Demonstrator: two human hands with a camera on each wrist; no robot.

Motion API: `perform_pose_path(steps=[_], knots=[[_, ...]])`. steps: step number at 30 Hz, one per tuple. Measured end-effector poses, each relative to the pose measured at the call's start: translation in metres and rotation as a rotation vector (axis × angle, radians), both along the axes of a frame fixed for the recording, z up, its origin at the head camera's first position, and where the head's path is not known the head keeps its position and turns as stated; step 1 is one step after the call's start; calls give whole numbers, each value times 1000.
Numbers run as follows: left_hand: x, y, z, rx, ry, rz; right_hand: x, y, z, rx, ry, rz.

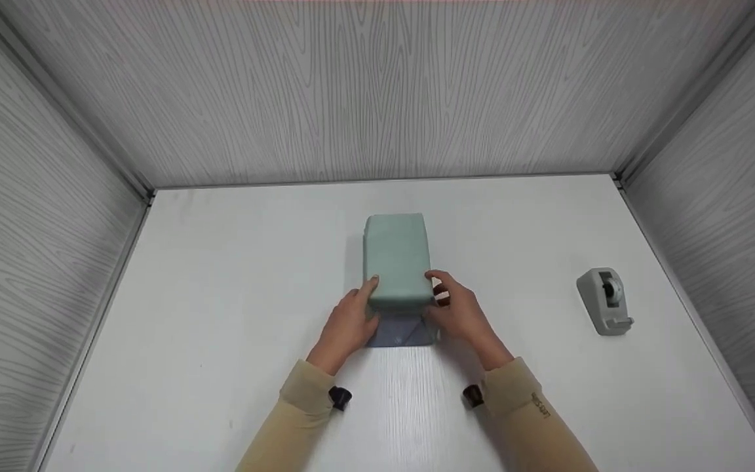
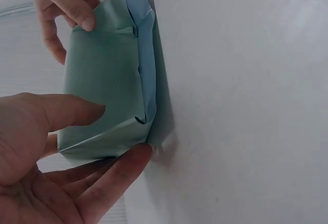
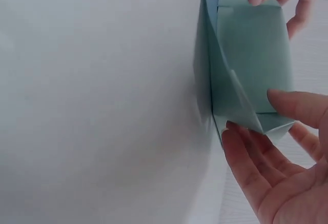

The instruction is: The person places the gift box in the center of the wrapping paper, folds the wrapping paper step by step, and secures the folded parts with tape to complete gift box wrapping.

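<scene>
A: How are the hands placed?

B: Both are at the near end of the green package (image 1: 398,252), one on either side. The left hand (image 1: 345,322) holds its near left corner, fingers against the side and thumb over the end face.

A: And the right hand (image 1: 459,313)?

B: It holds the near right corner, fingers bent about the package's side, one fingertip on the top edge. Its thumb lies over the end face too; whether it presses there, I can't tell.

A: Where does the package sit?

B: On the white table (image 1: 253,282), its length pointing away from the person. The wood-grain back wall (image 1: 377,92) rises beyond it.

A: What's the bluish piece between the hands?

B: A paper flap (image 1: 396,331), reaching out from the package's near end towards the person, low by the table. A slanting line crosses it. From the wrists you can see the paper at that end creased into slanted folds beside the end face.

A: Anything else around the package?

B: Well to its right stands a grey tape dispenser (image 1: 603,301) with a roll of tape (image 1: 613,290). Nearer the person than the package are two tan sleeves (image 1: 299,413), the right one bearing small lettering (image 1: 541,405).
</scene>
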State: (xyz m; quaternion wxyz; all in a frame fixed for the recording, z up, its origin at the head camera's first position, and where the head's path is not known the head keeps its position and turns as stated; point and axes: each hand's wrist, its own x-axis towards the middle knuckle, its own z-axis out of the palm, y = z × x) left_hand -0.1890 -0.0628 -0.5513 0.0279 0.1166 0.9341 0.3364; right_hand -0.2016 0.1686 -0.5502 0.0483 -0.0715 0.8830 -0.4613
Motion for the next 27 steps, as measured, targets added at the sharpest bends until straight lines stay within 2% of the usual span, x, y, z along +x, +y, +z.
perform_pose_path(steps=[5,9,12,18,27], knots=[[1,1,1,10,-19,13,6,-3,0,-71,1,-56],[-1,2,0,31,-17,44,6,-6,-1,-67,0,-76],[-2,4,0,29,-11,51,4,-9,-1,-30,13,-81],[-6,6,-2,-25,35,51,0,-13,0,114,57,-13],[-11,14,-11,-105,138,64,-6,-19,-2,225,31,-4]])
